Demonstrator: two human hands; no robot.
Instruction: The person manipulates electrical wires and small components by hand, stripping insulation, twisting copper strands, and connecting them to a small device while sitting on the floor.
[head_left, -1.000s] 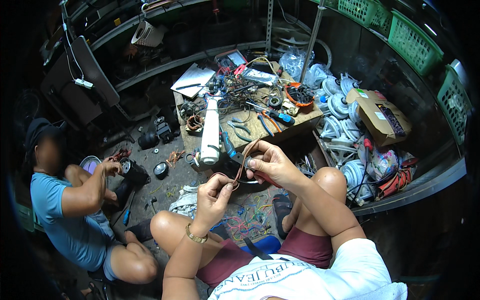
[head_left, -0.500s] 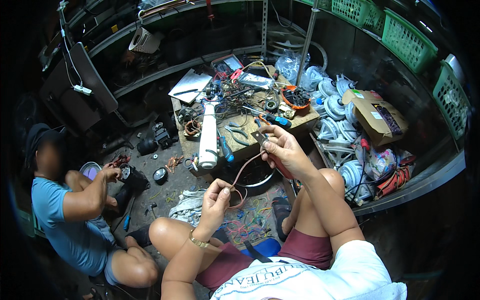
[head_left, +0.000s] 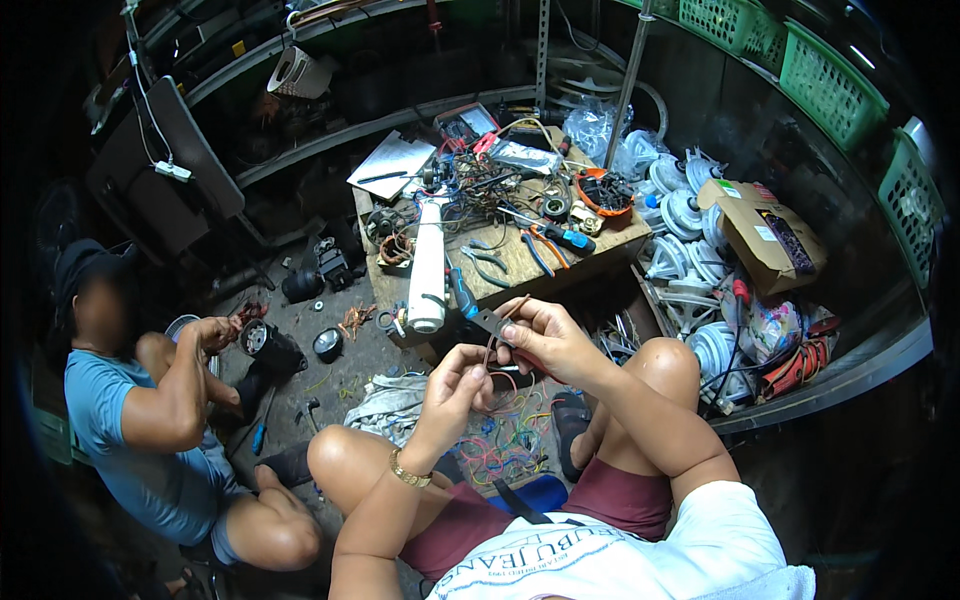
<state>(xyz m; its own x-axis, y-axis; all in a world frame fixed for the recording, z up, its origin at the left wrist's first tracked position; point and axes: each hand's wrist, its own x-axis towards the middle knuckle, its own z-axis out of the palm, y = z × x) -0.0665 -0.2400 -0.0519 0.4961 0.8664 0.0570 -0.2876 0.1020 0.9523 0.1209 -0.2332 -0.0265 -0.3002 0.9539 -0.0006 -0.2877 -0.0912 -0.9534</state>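
My left hand (head_left: 457, 388) pinches a thin reddish-brown wire (head_left: 508, 376), which loops below my fingers. Just to its right, my right hand (head_left: 540, 338) grips a tool with a flat grey metal head (head_left: 492, 322) and a red handle partly hidden in the palm. The wire rises to the tool's head, but whether the jaws are closed on it I cannot tell. Beyond my hands, pliers (head_left: 488, 267) and a blue screwdriver (head_left: 463, 292) rest by a long white cylinder (head_left: 427, 270) on a cluttered wooden bench (head_left: 580, 263).
A co-worker (head_left: 150, 420) in blue sits at left, handling a black motor (head_left: 270, 350). Scattered coloured wires (head_left: 500, 450) and a grey rag (head_left: 380, 410) lie on the floor. White plastic parts and a cardboard box (head_left: 760, 240) fill the right side, with green baskets (head_left: 830, 85) above.
My right hand first lifted the tool up and right, drawing out the wire, and has now come down again toward my left hand, which moved slightly right. The wire hangs more slackly than half a second ago.
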